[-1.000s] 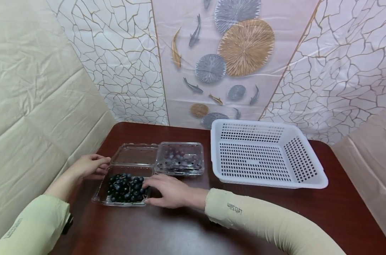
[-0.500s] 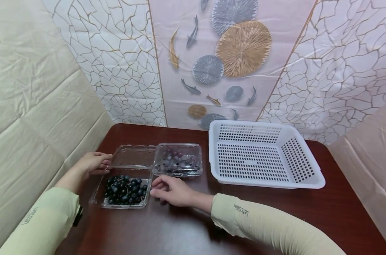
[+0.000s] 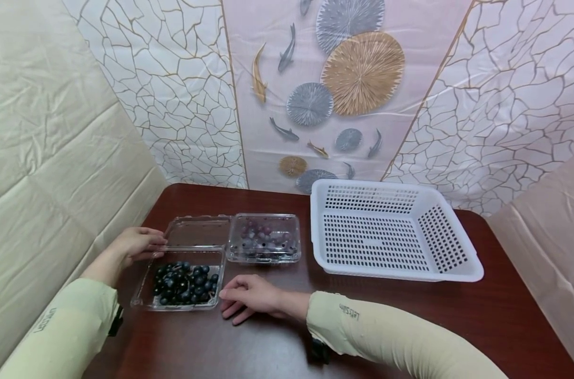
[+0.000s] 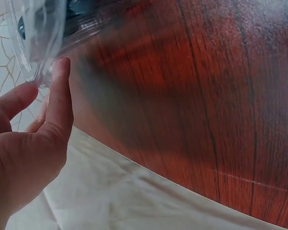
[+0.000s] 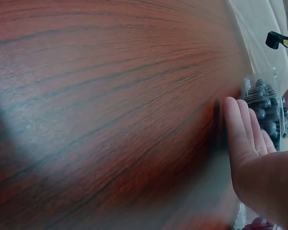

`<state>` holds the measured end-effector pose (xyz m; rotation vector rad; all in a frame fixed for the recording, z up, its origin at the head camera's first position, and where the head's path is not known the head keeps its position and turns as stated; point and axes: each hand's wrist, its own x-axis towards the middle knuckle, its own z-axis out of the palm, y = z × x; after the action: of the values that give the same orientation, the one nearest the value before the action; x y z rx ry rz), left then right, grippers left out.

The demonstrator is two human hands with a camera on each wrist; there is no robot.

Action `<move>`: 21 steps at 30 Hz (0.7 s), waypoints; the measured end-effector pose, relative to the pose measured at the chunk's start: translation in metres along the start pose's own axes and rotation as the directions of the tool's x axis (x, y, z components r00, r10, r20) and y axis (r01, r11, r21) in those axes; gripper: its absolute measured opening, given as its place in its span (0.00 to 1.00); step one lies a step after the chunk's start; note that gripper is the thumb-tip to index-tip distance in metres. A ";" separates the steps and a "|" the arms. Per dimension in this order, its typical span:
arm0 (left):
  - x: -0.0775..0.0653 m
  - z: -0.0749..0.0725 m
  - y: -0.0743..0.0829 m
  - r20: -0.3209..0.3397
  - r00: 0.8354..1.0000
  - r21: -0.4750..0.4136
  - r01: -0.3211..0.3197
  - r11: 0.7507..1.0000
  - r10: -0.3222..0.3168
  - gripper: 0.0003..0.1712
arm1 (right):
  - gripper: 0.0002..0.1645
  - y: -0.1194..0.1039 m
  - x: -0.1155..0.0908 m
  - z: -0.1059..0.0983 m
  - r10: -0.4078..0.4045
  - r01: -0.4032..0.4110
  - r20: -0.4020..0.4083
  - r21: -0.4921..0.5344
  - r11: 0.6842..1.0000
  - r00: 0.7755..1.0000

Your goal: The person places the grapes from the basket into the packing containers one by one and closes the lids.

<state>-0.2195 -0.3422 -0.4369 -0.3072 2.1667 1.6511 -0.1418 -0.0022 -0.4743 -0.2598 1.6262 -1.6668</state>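
Observation:
A clear plastic clamshell (image 3: 147,303) lies with its lid (image 3: 197,230) folded back on the left of the table. Dark grapes (image 3: 185,284) fill much of its base. Near the hinge, on the left side, my left hand (image 3: 136,245) pinches the clamshell's edge; the left wrist view shows thumb and index fingertips on the plastic. My right hand (image 3: 251,296) is beside the front right corner, fingers extended and nothing held. In the right wrist view its straight fingers (image 5: 235,124) lie close to the clamshell; whether they touch it is hard to tell.
A second, closed clamshell (image 3: 263,252) with reddish grapes sits right of the open lid. Farther right is a white perforated basket (image 3: 317,231) with nothing in it. Fabric-covered walls (image 3: 197,131) enclose the back and sides of the brown table (image 3: 363,305).
My right hand has come off the grapes, out to the clamshell's right side, and its fingers have straightened. My left hand stays at the clamshell's left edge.

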 end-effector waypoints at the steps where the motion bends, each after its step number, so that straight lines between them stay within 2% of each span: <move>1: 0.000 -0.001 0.000 -0.001 1.000 -0.001 -0.001 1.000 0.001 0.30 | 0.11 0.000 0.001 0.001 0.001 -0.001 0.001 0.000 1.000 1.000; 10: -0.001 -0.006 0.000 -0.023 1.000 -0.034 0.007 0.999 -0.008 0.30 | 0.11 0.001 0.011 0.009 0.020 -0.020 0.036 -0.004 1.000 0.999; 16: -0.004 -0.009 0.003 -0.008 1.000 -0.064 -0.017 0.998 0.017 0.33 | 0.12 0.001 0.015 0.010 0.033 -0.034 0.054 0.014 0.999 0.998; 21: -0.004 -0.010 0.003 -0.010 0.998 -0.089 -0.058 0.994 0.057 0.32 | 0.12 0.001 0.017 0.010 0.034 -0.035 0.047 0.018 0.999 0.998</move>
<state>-0.2187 -0.3512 -0.4301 -0.2789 2.1294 1.7844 -0.1465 -0.0209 -0.4794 -0.2581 1.5707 -1.6376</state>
